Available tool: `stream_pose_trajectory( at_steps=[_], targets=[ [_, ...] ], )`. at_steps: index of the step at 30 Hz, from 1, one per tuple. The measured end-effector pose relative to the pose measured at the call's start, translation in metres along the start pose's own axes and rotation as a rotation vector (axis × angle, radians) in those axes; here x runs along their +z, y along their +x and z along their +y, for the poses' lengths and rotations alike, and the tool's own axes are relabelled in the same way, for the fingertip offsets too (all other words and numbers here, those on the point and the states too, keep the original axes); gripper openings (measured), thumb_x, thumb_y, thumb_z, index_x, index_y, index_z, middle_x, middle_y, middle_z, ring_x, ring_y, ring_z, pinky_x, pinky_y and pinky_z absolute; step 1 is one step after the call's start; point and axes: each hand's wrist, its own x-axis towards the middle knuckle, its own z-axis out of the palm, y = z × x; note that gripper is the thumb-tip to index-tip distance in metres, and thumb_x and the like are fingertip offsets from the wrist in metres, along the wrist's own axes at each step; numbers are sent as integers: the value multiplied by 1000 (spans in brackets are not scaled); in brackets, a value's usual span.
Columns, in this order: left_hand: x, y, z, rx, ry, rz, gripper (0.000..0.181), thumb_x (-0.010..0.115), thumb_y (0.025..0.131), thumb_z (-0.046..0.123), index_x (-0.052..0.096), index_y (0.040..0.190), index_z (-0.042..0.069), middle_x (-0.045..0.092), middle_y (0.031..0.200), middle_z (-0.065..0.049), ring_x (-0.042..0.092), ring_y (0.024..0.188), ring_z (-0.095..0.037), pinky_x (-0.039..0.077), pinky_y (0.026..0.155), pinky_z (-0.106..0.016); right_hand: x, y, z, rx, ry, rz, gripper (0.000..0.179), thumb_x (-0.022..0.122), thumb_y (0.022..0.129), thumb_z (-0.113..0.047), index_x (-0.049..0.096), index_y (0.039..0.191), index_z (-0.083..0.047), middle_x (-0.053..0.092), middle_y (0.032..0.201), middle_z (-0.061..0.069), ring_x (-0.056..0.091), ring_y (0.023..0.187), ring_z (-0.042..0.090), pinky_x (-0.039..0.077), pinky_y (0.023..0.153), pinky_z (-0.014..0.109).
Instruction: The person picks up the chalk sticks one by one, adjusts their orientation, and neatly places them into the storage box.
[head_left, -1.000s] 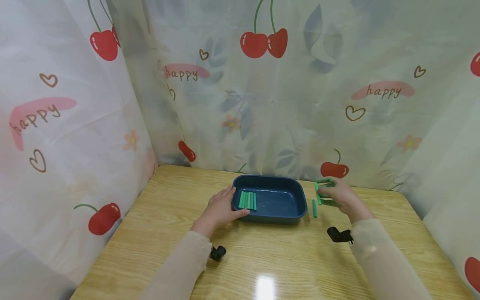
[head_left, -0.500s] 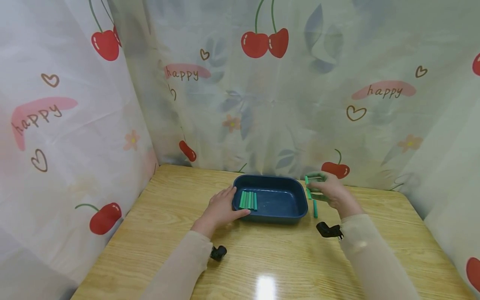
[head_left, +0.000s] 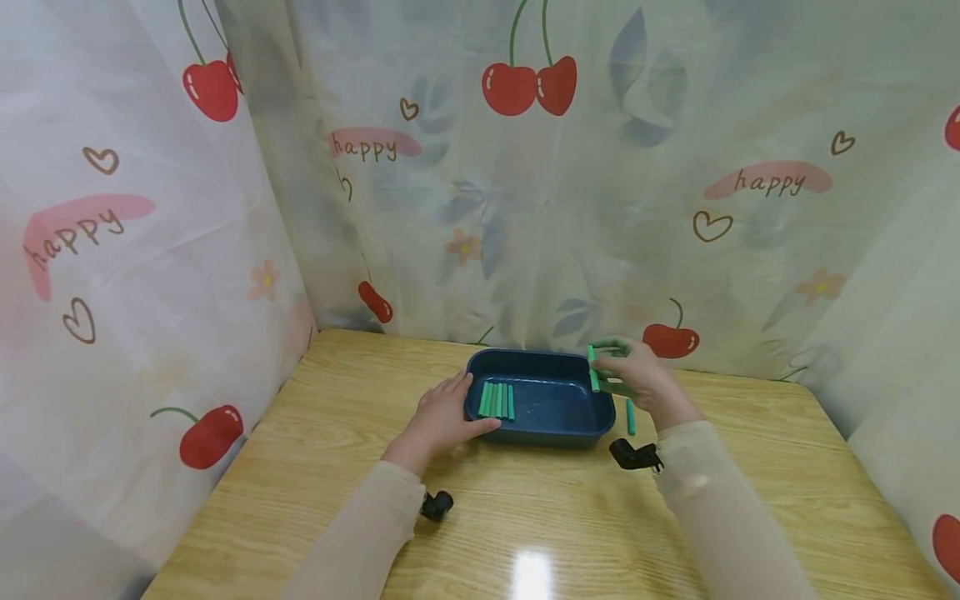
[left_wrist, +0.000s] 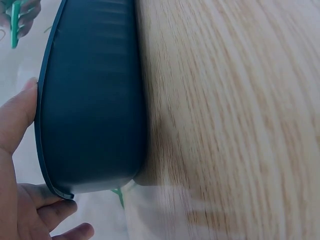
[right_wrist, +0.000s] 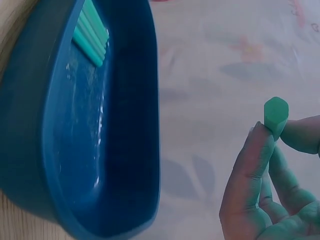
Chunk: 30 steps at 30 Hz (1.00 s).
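Observation:
A dark blue rectangular tub point(head_left: 540, 439) sits on the wooden table in the head view. At its left end my left hand point(head_left: 441, 419) holds the rim, thumb along the front side and fingers at the left corner. Several green sticks point(head_left: 496, 402) lie side by side inside, at the left end. My right hand point(head_left: 637, 379) pinches another slim green stick point(head_left: 593, 368) over the tub's right end. In the right wrist view, thumb and fingertips close on this stick point(right_wrist: 276, 114), whose end looks faceted. One more green stick point(head_left: 631, 417) lies on the table just right of the tub.
The wooden table point(head_left: 585, 517) ends at a printed curtain point(head_left: 540, 208) with cherries, which hangs close behind the tub and along both sides. Small black wrist cameras point(head_left: 634, 455) stick out from the sleeves.
My right hand has carried its green stick leftward, from beside the tub to over its right end. The left hand has stayed at the tub's left end.

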Motion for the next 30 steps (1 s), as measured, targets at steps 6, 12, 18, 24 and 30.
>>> stream_pose_trajectory(
  at_steps=[6, 12, 18, 24, 30],
  targets=[
    [-2, -1, 1, -11, -10, -4, 104, 65, 85, 69, 24, 160, 10, 24, 165, -8, 21, 151, -29, 14, 121, -52, 12, 7, 0, 3, 36, -9, 51, 61, 96, -3, 42, 142, 6, 58, 111, 10, 63, 82, 13, 58, 74, 30],
    [-2, -2, 0, 3, -18, 2, 103, 66, 85, 68, 25, 160, 9, 25, 164, -9, 22, 151, -30, 15, 121, -53, 26, 13, 2, 14, 42, -2, 49, 61, 96, -3, 44, 142, 6, 59, 109, 12, 66, 80, 15, 58, 70, 29],
    [-2, -1, 0, 6, -20, 0, 104, 65, 84, 70, 25, 160, 10, 25, 164, -9, 22, 151, -30, 14, 121, -53, 40, 21, 9, 29, 63, 32, 49, 63, 94, -1, 47, 140, 5, 59, 104, 8, 64, 79, 14, 59, 69, 29],
    [0, -1, -2, -4, -18, 3, 105, 65, 84, 70, 24, 160, 11, 24, 165, -7, 21, 151, -29, 14, 121, -53, 50, 28, 17, 26, 66, 31, 50, 62, 93, -1, 46, 140, 7, 59, 101, 9, 62, 80, 14, 59, 68, 29],
    [-1, 0, -2, -3, -26, -2, 105, 64, 84, 70, 24, 160, 11, 23, 165, -7, 21, 151, -30, 13, 121, -53, 56, 36, 29, 30, 78, 25, 48, 62, 93, 1, 47, 137, 9, 57, 101, 10, 60, 81, 15, 58, 66, 30]
  ],
)
